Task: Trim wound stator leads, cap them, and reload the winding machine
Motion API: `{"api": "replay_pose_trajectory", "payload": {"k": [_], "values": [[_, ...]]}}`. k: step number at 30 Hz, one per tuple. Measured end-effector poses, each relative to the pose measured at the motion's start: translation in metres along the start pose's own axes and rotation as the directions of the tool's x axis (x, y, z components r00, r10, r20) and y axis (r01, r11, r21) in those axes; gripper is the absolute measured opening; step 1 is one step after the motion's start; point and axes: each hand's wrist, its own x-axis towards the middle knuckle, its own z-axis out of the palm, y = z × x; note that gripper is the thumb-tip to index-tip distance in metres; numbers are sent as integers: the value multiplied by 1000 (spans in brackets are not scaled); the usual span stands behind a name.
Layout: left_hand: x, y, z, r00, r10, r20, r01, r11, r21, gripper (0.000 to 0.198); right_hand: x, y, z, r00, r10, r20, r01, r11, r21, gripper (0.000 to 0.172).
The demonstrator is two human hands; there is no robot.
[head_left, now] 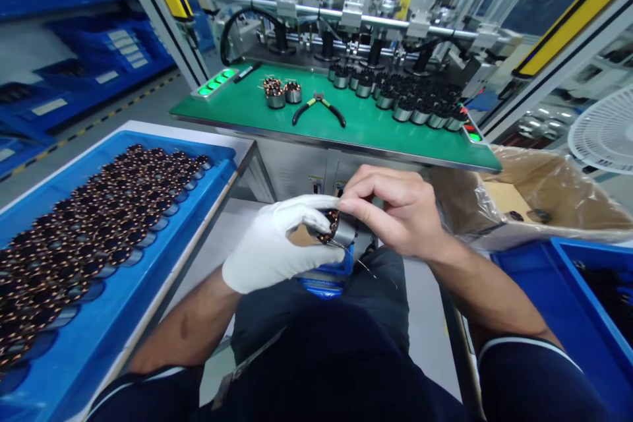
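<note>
My left hand [281, 241], in a white glove, is closed around a motor stator [345, 229] held on its side above my lap. Copper windings show at the stator's left end, and its steel ring faces right. Loose thin wires [366, 267] hang from its lower side. My right hand [395, 208] is bare and pinched at the stator's upper edge, its fingertips meeting the gloved fingers. Whatever lies between those fingertips is too small or hidden to make out.
Ahead, a green bench top [237, 109] carries pliers [319, 105], two wound stators [275, 93] and many black-topped stators [386, 95] before a machine. A blue tray [198, 217] of wound stators stands left. At right are a plastic-lined carton [554, 178], a blue bin [529, 277] and a fan [606, 128].
</note>
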Motion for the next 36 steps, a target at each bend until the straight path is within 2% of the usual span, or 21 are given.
{"api": "replay_pose_trajectory", "payload": {"k": [3,5,7,9,11,12,13,15,17,18,20,21,22,23,25,28,30,33,35,36], "values": [[-7,-5,5,984,12,-178,-31,994,-108,43,-3,-5,6,1000,-4,-8,4,1000,25,13],[-15,-13,7,960,94,-265,-125,987,-103,55,-3,-6,10,1000,-12,3,12,999,45,12],[-23,-20,5,936,212,-279,-209,977,41,57,6,0,12,997,-6,80,-1,996,85,13],[-28,-24,-2,907,296,-299,-237,946,220,57,29,18,15,988,42,147,-55,995,85,14],[-31,-24,-10,860,354,-369,-226,910,347,56,62,47,22,989,124,83,-120,992,-48,22],[-32,-23,-14,831,379,-407,-215,894,394,54,81,63,27,988,157,-12,-157,971,-179,27],[-33,-21,-17,805,401,-436,-200,877,437,52,98,80,34,977,189,-96,-210,924,-320,31],[-34,-19,-21,775,416,-475,-155,855,495,48,127,109,50,954,273,-126,-298,799,-522,38],[-38,-17,-23,769,406,-494,-122,852,509,48,143,128,65,900,419,-119,-389,649,-653,55],[-40,-16,-23,768,398,-503,-111,855,507,48,147,134,70,848,516,-119,-443,567,-695,67],[-45,-16,-26,762,387,-519,-94,859,503,49,147,138,69,713,690,-122,-529,416,-740,85],[-47,-16,-27,759,385,-526,-89,861,501,48,144,139,63,656,748,-102,-544,374,-751,88],[-48,-16,-28,756,374,-538,-80,868,490,47,141,138,54,623,780,-65,-540,368,-757,88],[-50,-16,-30,754,350,-555,-66,882,466,45,138,138,41,617,787,-8,-514,395,-761,86],[-50,-18,-32,755,260,-601,-29,930,366,39,128,138,10,638,757,144,-404,488,-774,82],[-49,-24,-30,766,92,-636,11,988,156,38,100,135,-32,664,661,350,-167,587,-792,81],[-47,-29,-26,777,30,-629,-3,999,44,40,69,127,-45,747,546,380,-42,609,-792,74],[-43,-32,-18,776,14,-631,-42,999,-29,33,6,102,-34,911,264,317,55,684,-727,67],[-40,-30,-12,775,30,-632,-56,998,-22,30,-37,80,-14,960,139,244,36,801,-598,67],[-37,-28,-9,777,42,-628,-61,998,-8,31,-57,69,-3,971,133,201,-12,860,-510,66]]}}
